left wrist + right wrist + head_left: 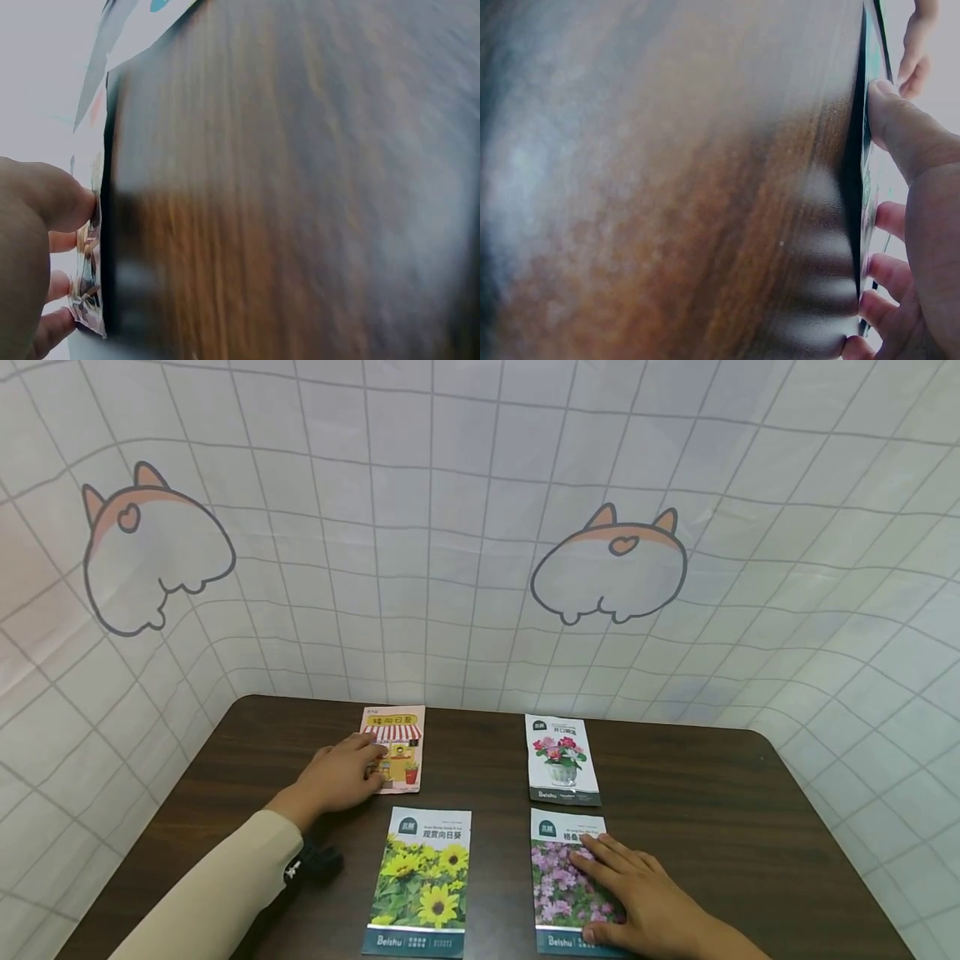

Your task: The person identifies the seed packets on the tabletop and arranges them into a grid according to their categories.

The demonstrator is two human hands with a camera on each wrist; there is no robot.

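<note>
My left hand [341,779] rests on a pink seed packet [406,760] with a striped awning picture, at the table's far left. The left wrist view shows its thumb and fingertips touching the packet's face [90,262]. My right hand [637,893] lies with spread fingers on a purple-flower seed packet [553,885], near the front. Its thumb and fingertips touch the packet in the right wrist view, where the packet shows edge-on. A sunflower seed packet [423,881] lies between the hands. Behind the purple one is a white packet [561,760] with potted pink flowers.
The dark wooden table [690,793] carries the packets in two rows. A white gridded curtain [465,527] with cartoon animal prints surrounds the back and sides. A black wrist device [322,864] sits by the left cuff.
</note>
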